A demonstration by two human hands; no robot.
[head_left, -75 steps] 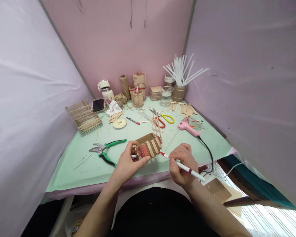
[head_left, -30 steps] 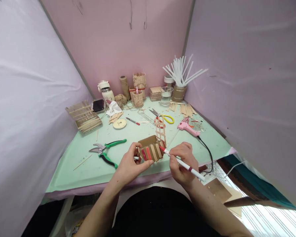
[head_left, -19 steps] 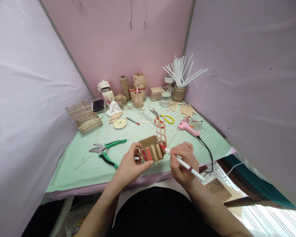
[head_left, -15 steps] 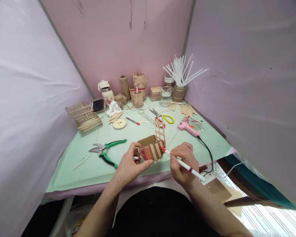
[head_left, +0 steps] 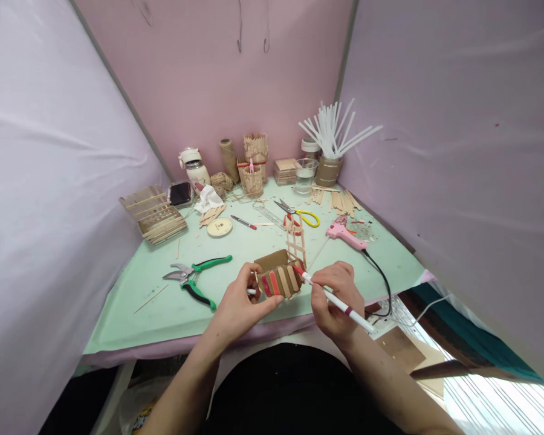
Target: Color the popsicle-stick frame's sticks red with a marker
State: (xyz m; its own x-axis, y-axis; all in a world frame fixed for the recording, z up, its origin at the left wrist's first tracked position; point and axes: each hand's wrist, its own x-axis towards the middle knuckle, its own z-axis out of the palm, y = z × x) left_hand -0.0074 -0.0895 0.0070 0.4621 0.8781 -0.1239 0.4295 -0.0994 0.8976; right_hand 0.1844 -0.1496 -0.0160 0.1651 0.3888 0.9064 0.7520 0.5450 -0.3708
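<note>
Small brown cardboard box point(head_left: 272, 260), open on top, is held just above the front part of the pale green tabletop point(head_left: 136, 329), near side tipped up twd the person. That side has a row of rounded flat wooden sticks point(head_left: 284, 281): leftmost dk red, next one coral red, then two bare, w/ dk red again at the R end. Pale ladder-like wooden lattice point(head_left: 296, 246) rises at the box's R end. L hand point(head_left: 241, 298) is clamped on the L end, thumb along the lower near edge, other fingers behind; short white cylindrical end point(head_left: 251, 291) shows by them, can't tell what it is. R hand point(head_left: 338, 300) grips, writing-style, a slim white marker w/ dk red band point(head_left: 333, 299), its red tip at the R-end sticks; can't tell if it's touching. Hands are apart, w/ box & marker tip btwn. Left of L hand: green-handled metal pruning shears point(head_left: 191, 279), jaws spread. Beyond R hand: pink glue gun w/ black cord point(head_left: 348, 234). Behind the lattice, scissors w/ one red & one yellow handle point(head_left: 292, 211); farther L, round cream lid point(head_left: 219, 227) & slim red-ended pen point(head_left: 243, 222)
</note>
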